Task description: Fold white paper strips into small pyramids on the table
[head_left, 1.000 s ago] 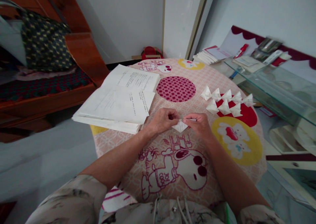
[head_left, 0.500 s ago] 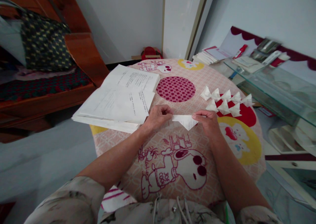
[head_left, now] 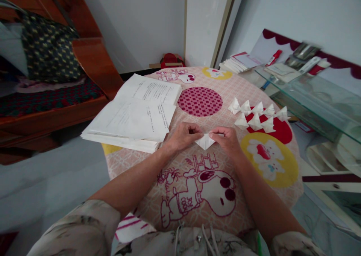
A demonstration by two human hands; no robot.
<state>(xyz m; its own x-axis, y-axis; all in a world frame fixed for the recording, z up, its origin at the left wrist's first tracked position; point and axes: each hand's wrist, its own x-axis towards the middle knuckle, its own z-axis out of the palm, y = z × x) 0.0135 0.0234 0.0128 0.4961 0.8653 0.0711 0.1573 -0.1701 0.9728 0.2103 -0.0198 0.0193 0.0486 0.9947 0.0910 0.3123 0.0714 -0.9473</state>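
Observation:
My left hand [head_left: 184, 135] and my right hand [head_left: 227, 138] both pinch a small folded white paper piece [head_left: 205, 141], a downward-pointing triangle held just above a round table with a pink cartoon cloth [head_left: 203, 188]. The hands sit close together at the table's middle, fingers curled on the paper's top edge. To the right, several finished folded white paper triangles [head_left: 258, 116] lie in two rows on the cloth.
A stack of printed white sheets [head_left: 135, 115] lies on the table's left side. A glass-topped shelf with papers and small items [head_left: 307, 86] stands to the right. A wooden bench with a dark patterned bag [head_left: 47, 49] is at the left.
Half a second ago my hands were spread apart with the paper stretched wide between them. They have come back together, and the paper is folded into a narrow triangle again.

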